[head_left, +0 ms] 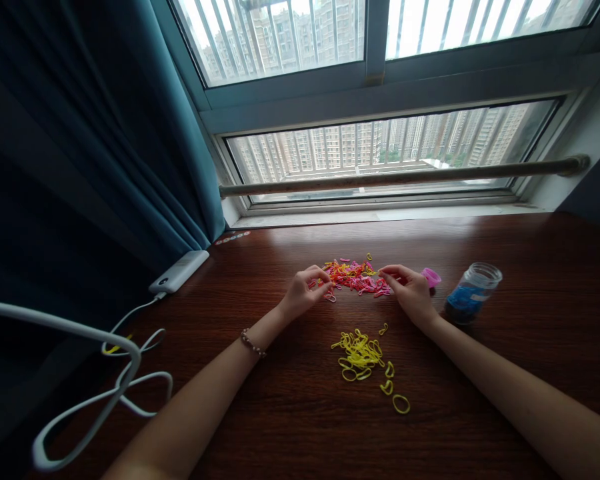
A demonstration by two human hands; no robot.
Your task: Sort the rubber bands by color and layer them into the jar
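Note:
A mixed pile of pink, red, orange and yellow rubber bands (357, 277) lies on the dark wooden table (280, 427). My left hand (307, 289) is at the pile's left edge, thumb and fingers closed together among the bands; what is between the fingertips is too small to name. At the right edge, my right hand (407, 288) has its thumb and forefinger pinched near a small yellow band, and its grip is too small to make out. Nearer to me lies a separate heap of yellow bands (360, 353), with several loose ones to its right.
Right of my right hand are a pink lid (431, 277) and a clear jar (473, 293) with a blue label. A white power bank (180, 272) and looped white cable (130, 383) lie left, beside the blue curtain (145, 133). The window sill (380, 215) borders the back.

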